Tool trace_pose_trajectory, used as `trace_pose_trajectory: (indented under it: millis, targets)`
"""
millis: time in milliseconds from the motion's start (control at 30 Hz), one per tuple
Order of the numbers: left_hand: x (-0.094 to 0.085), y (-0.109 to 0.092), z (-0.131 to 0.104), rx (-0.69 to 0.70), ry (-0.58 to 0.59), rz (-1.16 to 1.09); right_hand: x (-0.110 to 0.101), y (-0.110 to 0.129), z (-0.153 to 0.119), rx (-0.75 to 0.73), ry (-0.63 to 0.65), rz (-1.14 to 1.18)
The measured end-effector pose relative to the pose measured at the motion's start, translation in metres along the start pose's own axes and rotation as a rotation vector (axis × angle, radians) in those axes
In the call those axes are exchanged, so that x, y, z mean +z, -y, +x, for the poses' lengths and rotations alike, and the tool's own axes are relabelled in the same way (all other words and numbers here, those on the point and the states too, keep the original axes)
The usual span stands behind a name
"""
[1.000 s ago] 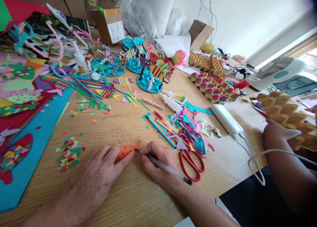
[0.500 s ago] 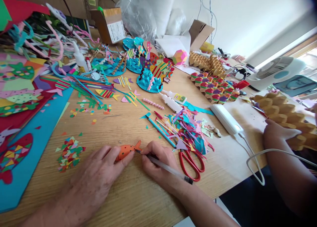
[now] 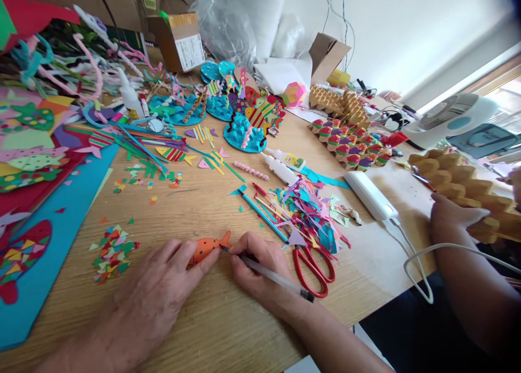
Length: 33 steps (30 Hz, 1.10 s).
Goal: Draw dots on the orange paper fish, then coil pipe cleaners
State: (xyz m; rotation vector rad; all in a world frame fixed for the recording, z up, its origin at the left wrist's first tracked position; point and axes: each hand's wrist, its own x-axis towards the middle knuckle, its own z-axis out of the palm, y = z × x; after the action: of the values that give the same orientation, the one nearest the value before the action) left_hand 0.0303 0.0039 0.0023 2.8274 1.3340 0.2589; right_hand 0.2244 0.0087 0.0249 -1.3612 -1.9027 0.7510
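An orange paper fish [image 3: 206,248] with dark dots lies on the wooden table. My left hand [image 3: 171,264] holds it down, fingers over its head end and thumb along its lower edge. In my right hand [image 3: 258,261] is a black-tipped pen [image 3: 277,276] with a clear barrel, its tip touching the fish near the tail. Red-handled scissors [image 3: 313,272] lie just right of my right hand, their blades under paper scraps [image 3: 311,213]. Left of my left hand is a small heap of colourful paper bits [image 3: 114,253].
White glue bottles [image 3: 280,169], a white power bank [image 3: 370,195] with a cable, and blue decorated bases [image 3: 244,137] stand farther back. Blue card sheets [image 3: 52,253] cover the left side. At right, another person's hand [image 3: 453,215] holds an egg carton [image 3: 459,185].
The pen tip has shifted slightly left at the fish's tail, with my right hand moving along. My left hand stays on the fish.
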Motion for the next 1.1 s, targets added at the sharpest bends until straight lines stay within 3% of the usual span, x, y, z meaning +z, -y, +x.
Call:
trace_pose_trajectory:
  millis: [1100]
  targets:
    - [-0.0066, 0.0014, 0.0008, -0.015, 0.028, -0.01, 0.0004, 0.0, 0.0016, 0.004, 0.007, -0.013]
